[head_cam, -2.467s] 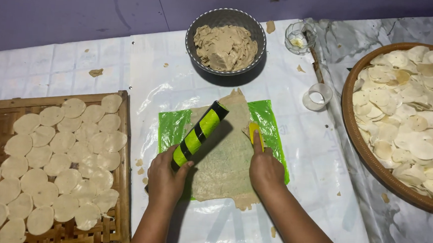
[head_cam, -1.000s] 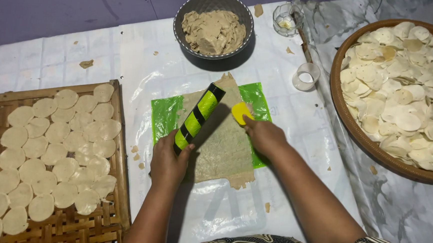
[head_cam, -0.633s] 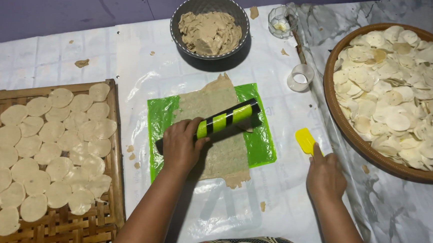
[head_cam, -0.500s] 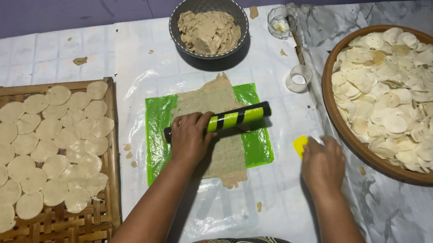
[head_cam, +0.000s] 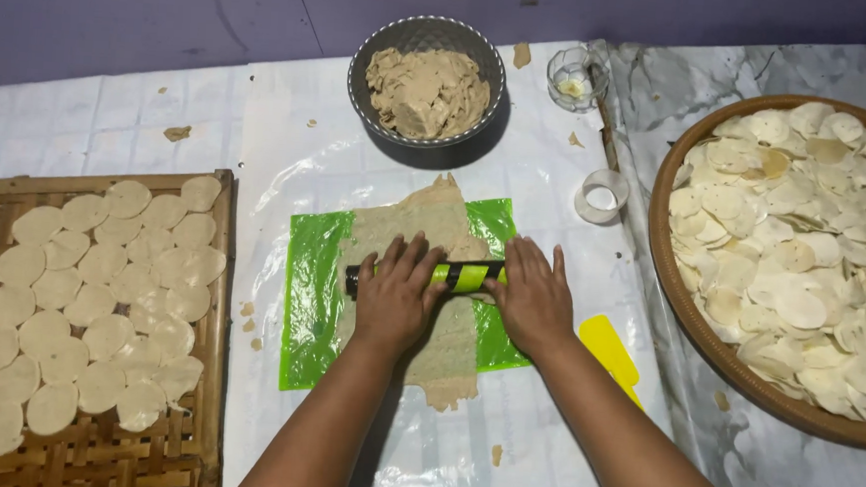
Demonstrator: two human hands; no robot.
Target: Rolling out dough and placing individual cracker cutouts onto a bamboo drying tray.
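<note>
A: State the layout, left side first.

B: At the left edge, a woven bamboo tray (head_cam: pixel 205 400) carries rows of pale round dough discs (head_cam: pixel 89 293). It rests on a white sheet (head_cam: pixel 279 144) marked with a faint grid. Clear plastic film (head_cam: pixel 547 180) overlays the sheet in the middle of the surface.

A: Centre position?

B: A green mat (head_cam: pixel 310 296) lies flat on the film. A thin, ragged-edged sheet of tan dough (head_cam: pixel 434 224) covers its middle and overhangs its near and far edges. A green-and-black striped rolling pin (head_cam: pixel 466 274) lies crosswise on the dough.

A: Hand status?

B: The left hand (head_cam: pixel 395 296) lies palm down on the pin's left part, fingers spread and extended, not curled round it. The right hand (head_cam: pixel 533 298) presses flat on the pin's right end in the same manner.

A: Far side and right?

B: A dark bowl (head_cam: pixel 362 89) of tan dough stands beyond the mat. A small glass dish (head_cam: pixel 573 77) and a white ring cutter (head_cam: pixel 601 196) follow to the right. A yellow scraper (head_cam: pixel 609 350) lies just beside the right forearm. A round wooden tray (head_cam: pixel 679 309) heaped with discs sits on a grey marbled covering (head_cam: pixel 789 476). A purple wall (head_cam: pixel 167 7) borders the far edge.
</note>
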